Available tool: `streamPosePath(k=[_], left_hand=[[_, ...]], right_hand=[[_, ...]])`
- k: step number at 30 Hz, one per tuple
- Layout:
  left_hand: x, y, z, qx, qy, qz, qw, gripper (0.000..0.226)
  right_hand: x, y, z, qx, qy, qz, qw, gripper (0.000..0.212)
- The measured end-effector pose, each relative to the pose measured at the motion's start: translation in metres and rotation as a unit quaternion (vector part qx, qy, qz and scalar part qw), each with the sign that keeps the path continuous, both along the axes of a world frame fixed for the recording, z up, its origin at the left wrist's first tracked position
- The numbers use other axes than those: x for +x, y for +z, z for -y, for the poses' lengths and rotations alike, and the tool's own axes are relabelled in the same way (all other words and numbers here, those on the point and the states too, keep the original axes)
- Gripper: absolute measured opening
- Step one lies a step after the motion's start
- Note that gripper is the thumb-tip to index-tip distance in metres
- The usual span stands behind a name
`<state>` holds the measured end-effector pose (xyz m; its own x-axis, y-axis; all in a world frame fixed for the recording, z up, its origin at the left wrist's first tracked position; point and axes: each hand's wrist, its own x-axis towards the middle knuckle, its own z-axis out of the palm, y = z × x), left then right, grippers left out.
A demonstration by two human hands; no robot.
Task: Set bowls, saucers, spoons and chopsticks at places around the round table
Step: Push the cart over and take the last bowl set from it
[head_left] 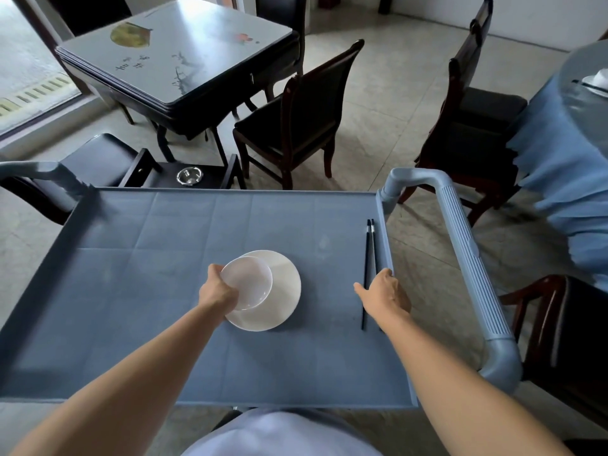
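My left hand point(217, 288) grips the bowl point(249, 280) over the saucer point(285, 292) on the cart point(164, 232); right hand point(383, 295) covers the chopsticks point(369, 250) at the right rim, can't tell its grip.

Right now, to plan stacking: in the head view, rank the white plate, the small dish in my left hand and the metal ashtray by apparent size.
1. White plate.
2. Small dish.
3. Metal ashtray, which sits farther from the camera, so its true size against the dish is unsure.
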<state>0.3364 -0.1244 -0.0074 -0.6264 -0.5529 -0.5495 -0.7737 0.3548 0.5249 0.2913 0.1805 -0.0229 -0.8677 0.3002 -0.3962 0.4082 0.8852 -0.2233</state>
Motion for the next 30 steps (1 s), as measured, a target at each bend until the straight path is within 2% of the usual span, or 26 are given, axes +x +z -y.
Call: streamPosePath(k=[4, 8, 13, 18, 21, 24, 28, 30], left_hand=[[0.001, 0.000, 0.000, 0.017, 0.028, 0.025, 0.999, 0.031], [0.001, -0.002, 0.008, 0.090, 0.054, 0.028, 0.994, 0.033], [0.004, 0.001, 0.018, 0.213, 0.074, 0.039, 0.974, 0.026], [0.005, -0.001, 0.025, 0.296, 0.056, 0.041, 0.953, 0.022], [0.008, -0.004, 0.027, 0.336, 0.050, 0.017, 0.940, 0.024], [0.013, -0.006, 0.029, 0.387, 0.038, -0.007, 0.921, 0.029], [0.017, -0.007, 0.039, 0.417, 0.005, -0.004, 0.909, 0.030], [0.018, -0.007, 0.047, 0.414, -0.015, 0.009, 0.910, 0.027]], right_hand=[[-0.011, 0.002, 0.002, 0.001, 0.066, 0.041, 0.997, 0.021], [-0.016, 0.007, 0.009, 0.038, 0.107, 0.085, 0.990, 0.017], [-0.010, 0.002, 0.015, 0.007, 0.085, 0.104, 0.991, 0.014], [0.000, -0.006, 0.027, -0.081, 0.009, 0.086, 0.993, 0.034], [0.010, -0.008, 0.043, -0.168, -0.022, 0.074, 0.983, 0.030], [0.022, -0.006, 0.059, -0.291, -0.122, 0.035, 0.948, 0.025], [0.043, 0.011, 0.081, -0.392, -0.195, 0.028, 0.899, 0.025], [0.054, 0.018, 0.089, -0.410, -0.222, 0.012, 0.885, 0.024]])
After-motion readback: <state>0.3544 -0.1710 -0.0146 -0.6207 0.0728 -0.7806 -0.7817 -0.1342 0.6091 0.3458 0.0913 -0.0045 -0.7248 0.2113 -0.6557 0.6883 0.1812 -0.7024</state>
